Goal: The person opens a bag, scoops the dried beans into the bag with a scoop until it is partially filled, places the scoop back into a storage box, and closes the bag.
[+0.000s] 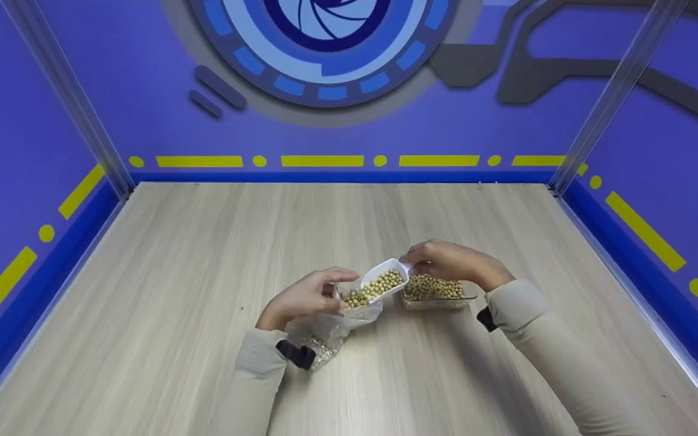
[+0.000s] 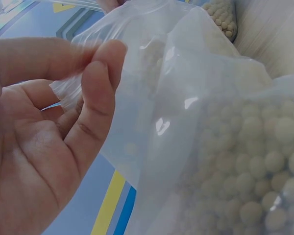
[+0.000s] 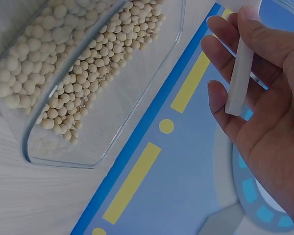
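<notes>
My left hand pinches the edge of a clear plastic bag between thumb and fingers. Pale round beans, like soybeans, fill the bag's lower part in the left wrist view. My right hand holds a white scoop by its handle. Beans lie in the scoop, which tilts down to the left with its front lip at the bag's mouth. Just right of the scoop, below my right hand, a clear rectangular container on the table holds more of these beans.
The wood-grain table extends around the bag and container. A blue printed panel stands at the back, with more panels at both sides. Dark straps show at the wrists.
</notes>
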Demonstrator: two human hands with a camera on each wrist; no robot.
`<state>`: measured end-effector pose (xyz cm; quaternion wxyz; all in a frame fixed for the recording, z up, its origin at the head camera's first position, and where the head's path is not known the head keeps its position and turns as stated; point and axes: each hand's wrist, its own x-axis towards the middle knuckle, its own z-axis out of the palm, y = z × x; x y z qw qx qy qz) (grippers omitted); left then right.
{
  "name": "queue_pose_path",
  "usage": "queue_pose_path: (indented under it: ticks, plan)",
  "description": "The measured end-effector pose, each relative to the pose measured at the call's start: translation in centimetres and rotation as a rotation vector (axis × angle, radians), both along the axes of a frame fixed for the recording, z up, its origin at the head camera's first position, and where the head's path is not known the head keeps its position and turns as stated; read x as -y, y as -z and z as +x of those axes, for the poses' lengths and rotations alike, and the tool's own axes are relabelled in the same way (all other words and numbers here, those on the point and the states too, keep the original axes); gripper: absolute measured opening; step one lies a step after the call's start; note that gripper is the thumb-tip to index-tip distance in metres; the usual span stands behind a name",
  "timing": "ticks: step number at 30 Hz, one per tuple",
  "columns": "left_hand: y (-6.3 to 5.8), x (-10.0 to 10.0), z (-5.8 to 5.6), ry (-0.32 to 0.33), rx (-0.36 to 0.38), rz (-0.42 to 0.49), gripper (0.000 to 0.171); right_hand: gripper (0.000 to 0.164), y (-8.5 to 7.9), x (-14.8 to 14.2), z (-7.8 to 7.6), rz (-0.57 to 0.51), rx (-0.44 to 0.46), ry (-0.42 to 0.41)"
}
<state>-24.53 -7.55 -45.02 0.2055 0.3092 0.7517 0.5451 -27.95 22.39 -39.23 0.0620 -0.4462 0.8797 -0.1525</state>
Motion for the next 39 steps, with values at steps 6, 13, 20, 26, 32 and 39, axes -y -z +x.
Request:
queue_pose_path:
  ticks: [6, 13, 20, 26, 32, 39]
  plan:
    - [0.0, 0.0, 0.0, 0.010, -0.002, 0.001, 0.062, 0.026, -0.2, 0.0, 0.1, 0.002, -0.003, 0.008]
    - [-0.1, 0.1, 0.0, 0.003, -0.009, 0.000, 0.063, 0.025, -0.3, 0.2, 0.2, 0.010, 0.010, 0.016]
    - [-0.2, 0.2, 0.1, -0.014, 0.023, 0.017, 0.062, 0.025, -0.7, 0.3, 0.2, 0.002, 0.017, 0.019]
    - [-0.1, 0.2, 0.1, -0.009, 0.025, 0.023, 0.062, 0.026, -0.8, 0.3, 0.3, 0.012, 0.006, 0.017]
    - [-0.2, 0.2, 0.2, -0.007, 0.027, 0.030, 0.062, 0.023, -0.9, 0.4, 0.1, 0.015, -0.034, -0.021]
    - [-0.2, 0.3, 0.1, -0.013, 0.021, 0.040, 0.062, 0.022, -1.1, 0.6, 0.0, 0.016, -0.072, -0.042]
